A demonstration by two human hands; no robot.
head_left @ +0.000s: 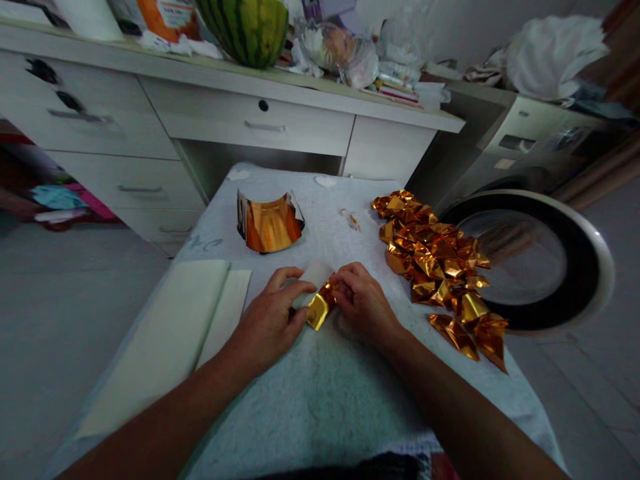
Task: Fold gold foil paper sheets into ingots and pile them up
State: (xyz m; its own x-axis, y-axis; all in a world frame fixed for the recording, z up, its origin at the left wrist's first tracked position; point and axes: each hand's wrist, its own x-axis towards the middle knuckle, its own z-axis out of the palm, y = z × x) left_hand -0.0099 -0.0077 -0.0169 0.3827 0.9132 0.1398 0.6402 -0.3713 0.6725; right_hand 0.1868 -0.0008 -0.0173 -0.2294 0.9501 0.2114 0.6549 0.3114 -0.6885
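A small piece of gold foil paper [319, 311], with a whitish sheet [316, 273] against it, lies between my two hands near the middle of the table. My left hand [274, 313] pinches its left side between thumb and fingers. At the upper right end, the fingertips of my right hand [364, 300] are closed on the same foil. Beyond my left hand stands a curled stack of copper-gold foil sheets [271, 227]. To the right lies a heap of folded gold foil pieces [435, 253].
Pale paper sheets [155, 333] lie on the cloth-covered table [345, 400] at left. Small clear scraps [351, 219] sit near the foil heap. Behind is a white drawer desk [300, 127] bearing a watermelon [245, 30]. A washing machine [525, 140] has its round door [600, 267] open at right.
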